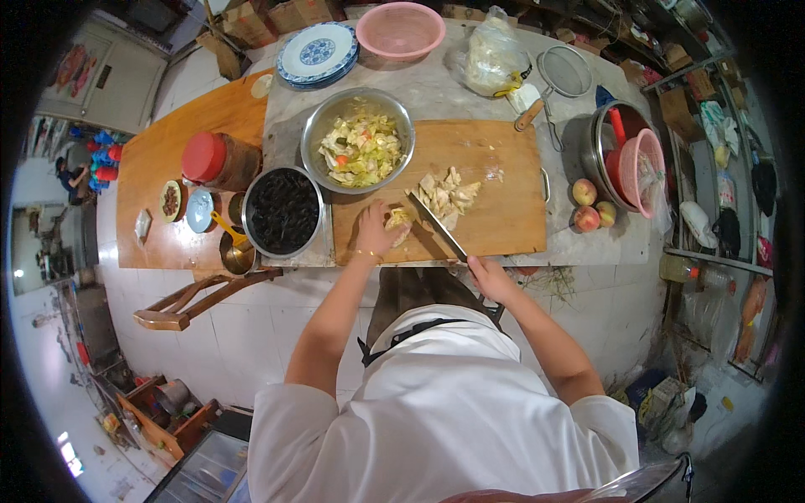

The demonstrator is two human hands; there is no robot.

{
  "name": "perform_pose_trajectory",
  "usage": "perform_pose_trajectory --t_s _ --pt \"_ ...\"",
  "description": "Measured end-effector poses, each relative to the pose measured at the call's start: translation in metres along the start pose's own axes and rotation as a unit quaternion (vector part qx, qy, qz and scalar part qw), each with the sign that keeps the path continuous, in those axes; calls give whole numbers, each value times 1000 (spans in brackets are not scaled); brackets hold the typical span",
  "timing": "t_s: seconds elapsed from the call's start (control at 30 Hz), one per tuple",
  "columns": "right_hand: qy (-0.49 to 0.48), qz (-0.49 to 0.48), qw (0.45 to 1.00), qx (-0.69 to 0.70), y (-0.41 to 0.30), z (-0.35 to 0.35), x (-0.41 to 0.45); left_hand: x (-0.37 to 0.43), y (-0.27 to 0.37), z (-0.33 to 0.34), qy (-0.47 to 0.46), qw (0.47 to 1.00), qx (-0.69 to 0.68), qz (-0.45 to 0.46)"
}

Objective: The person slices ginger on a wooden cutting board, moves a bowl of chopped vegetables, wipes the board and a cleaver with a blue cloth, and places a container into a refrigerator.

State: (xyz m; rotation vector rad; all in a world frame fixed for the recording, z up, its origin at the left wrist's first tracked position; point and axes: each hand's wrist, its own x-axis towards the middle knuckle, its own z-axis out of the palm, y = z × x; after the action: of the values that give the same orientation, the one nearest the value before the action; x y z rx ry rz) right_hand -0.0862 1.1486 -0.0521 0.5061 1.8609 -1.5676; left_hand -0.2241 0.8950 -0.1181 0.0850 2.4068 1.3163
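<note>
My right hand (490, 276) grips the handle of a kitchen knife (440, 229), its blade slanting up and left over a wooden cutting board (503, 220). Cut pale vegetable pieces (448, 195) lie in a pile just right of the blade. On the board's left part, my left hand (377, 229) rests against a pale yellow vegetable piece (399, 220), fingers around its left side. Behind that hand, a steel bowl (308, 141) holds chopped cabbage with some orange bits. Left of the board stands a steel bowl (248, 236) of dark, wet-looking food.
Behind the board are stacked blue-and-white plates (317, 53), a pink basin (400, 31), a filled plastic bag (494, 56) and a strainer (566, 70). Peaches (586, 219) and nested bowls (597, 144) stand right. A red-lidded jar (204, 156) and small dishes are left. Far left is another person (72, 179).
</note>
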Motion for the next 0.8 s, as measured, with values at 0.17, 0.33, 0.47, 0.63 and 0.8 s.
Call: perform_pose_trajectory --t_s 0.17,0.33,0.47,0.63,0.8 --pt "32 -57 975 -210 -18 8 -1 -29 -12 23 124 981 99 107" --pt "43 -115 962 -246 -17 14 14 -28 -11 21 62 987 128 69" --pt "33 -85 964 -251 -26 16 22 -25 -17 26 159 969 103 160" --pt "27 -43 963 -265 -26 26 50 -25 -16 27 170 969 101 149" --pt "19 -52 976 -210 -10 24 55 -42 1 23 235 959 -9 159"
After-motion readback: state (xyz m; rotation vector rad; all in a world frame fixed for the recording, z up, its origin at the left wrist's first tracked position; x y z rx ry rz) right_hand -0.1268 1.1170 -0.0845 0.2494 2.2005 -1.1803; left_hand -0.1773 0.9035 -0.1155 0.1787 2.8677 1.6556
